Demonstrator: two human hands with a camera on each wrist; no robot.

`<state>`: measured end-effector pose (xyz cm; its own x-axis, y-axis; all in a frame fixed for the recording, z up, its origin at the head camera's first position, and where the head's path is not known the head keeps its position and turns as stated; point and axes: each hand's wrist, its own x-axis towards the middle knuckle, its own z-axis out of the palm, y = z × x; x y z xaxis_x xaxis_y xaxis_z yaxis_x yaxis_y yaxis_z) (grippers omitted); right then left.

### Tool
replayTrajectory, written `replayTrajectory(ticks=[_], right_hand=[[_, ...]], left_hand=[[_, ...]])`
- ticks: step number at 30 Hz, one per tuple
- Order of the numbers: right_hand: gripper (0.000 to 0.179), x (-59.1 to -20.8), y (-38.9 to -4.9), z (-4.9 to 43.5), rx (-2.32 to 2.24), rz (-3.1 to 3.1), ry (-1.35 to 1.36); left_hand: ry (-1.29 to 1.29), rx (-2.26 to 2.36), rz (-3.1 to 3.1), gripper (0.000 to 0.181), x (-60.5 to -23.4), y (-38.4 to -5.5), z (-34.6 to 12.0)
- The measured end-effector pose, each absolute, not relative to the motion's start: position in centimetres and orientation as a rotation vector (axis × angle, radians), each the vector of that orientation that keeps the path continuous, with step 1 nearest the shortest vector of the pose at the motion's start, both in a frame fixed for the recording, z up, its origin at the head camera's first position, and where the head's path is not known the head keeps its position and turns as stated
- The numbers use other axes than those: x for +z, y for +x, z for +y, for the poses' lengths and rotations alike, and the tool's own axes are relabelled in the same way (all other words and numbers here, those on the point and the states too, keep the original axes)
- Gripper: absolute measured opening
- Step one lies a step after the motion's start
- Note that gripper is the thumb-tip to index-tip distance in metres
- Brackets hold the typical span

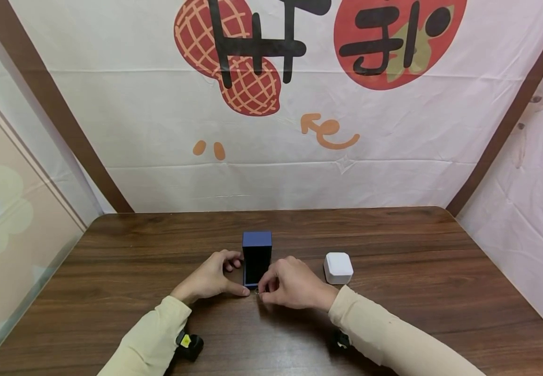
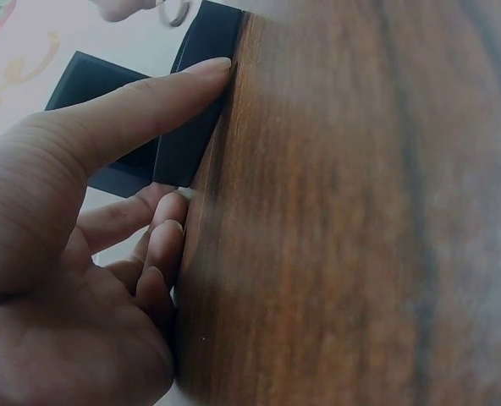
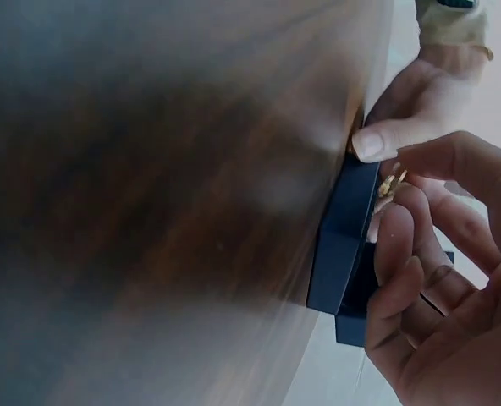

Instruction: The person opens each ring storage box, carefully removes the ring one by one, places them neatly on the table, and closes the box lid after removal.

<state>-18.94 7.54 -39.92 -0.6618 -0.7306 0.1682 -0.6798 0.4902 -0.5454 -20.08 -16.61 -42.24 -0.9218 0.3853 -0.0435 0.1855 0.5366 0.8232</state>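
A dark blue ring box point(image 1: 257, 239) stands on the table with its lid raised, showing a black inside. My left hand point(image 1: 211, 278) holds the box from its left side, thumb along the front wall point(image 2: 195, 127) and the other fingers curled by the side. At the box's front edge, my right hand point(image 1: 296, 284) pinches a small gold-coloured ring point(image 3: 392, 183) between thumb and fingertips. The ring shows close over the box opening in the right wrist view. My right fingers hide part of the box's interior in the head view.
To the right of the blue box, a small white box point(image 1: 339, 268) with rounded corners sits on the brown wooden table point(image 1: 158, 245). A printed white cloth point(image 1: 276, 183) hangs behind the table's far edge. Black wrist devices point(image 1: 190, 345) are strapped below the sleeves.
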Motion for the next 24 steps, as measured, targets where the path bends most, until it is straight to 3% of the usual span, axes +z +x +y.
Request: replayTrajectory(ticks=[24], right_hand=[[0.006,-40.04,-17.91,7.04,-0.658,2.592,-1.200]], left_hand=[[0.468,1.361,2.536,0.080,-42.15,-19.71,-16.56]])
